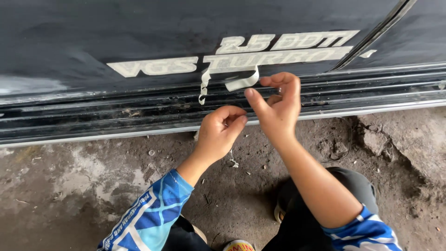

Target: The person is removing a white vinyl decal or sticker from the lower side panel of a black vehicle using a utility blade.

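The person crouches beside a dark vehicle body panel [116,37] that carries a pale lettering decal [241,56] low on its side. Part of the decal has come away: a curled strip [241,83] hangs loose just below the lettering, and a thinner twisted strip [203,88] dangles beside it, to its left, down toward the sill [93,116].

The right hand [278,107] is raised in front of the sill, just right of the curled strip. Its grip is a loose pinch, thumb and forefinger bent toward each other; the thumb tip reaches toward the free end of the curled strip, but whether it touches or clamps that strip cannot be told from this view.

The left hand [220,132] sits lower, below the twisted strip and apart from it. Its grip is clenched, the fingers curled in against the thumb. A small pale scrap [233,160] shows just beneath this hand; whether the hand holds it or it lies on the floor is unclear.

Both forearms wear blue and white patterned sleeves [148,216], pushed up from the wrists. Below is a rough, stained concrete floor [69,186] with small bits of debris, cracked and broken at the right. A dark trouser knee [353,186] shows under the right arm.
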